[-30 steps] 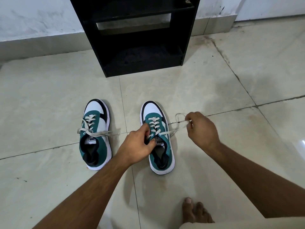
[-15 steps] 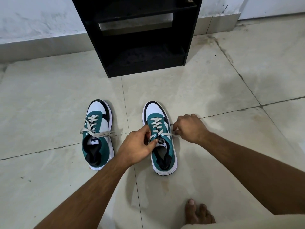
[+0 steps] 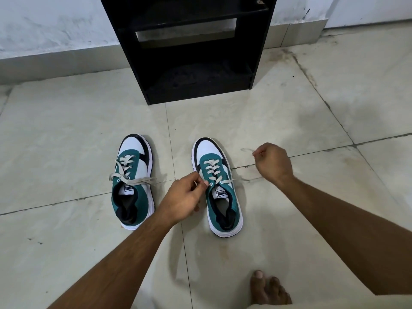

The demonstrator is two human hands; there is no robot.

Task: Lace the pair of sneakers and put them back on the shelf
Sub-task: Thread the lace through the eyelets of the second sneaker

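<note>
Two teal, white and black sneakers stand side by side on the floor, toes toward the black shelf. The left sneaker has its grey lace threaded, with loose ends lying across it. My left hand pinches a lace end at the top left eyelet of the right sneaker. To the right of that shoe's toe, my right hand is closed in a fist on the other lace end, and a blurred bit of lace sticks out beside it.
The shelf's low compartments are open at the front and stand against a white wall with a tiled skirting. Beige floor tiles surround the shoes. My bare toes show at the bottom right.
My right hand has moved from right beside the right sneaker's eyelets out and away to the right, drawing the lace with it. My left hand stays at the left eyelet.
</note>
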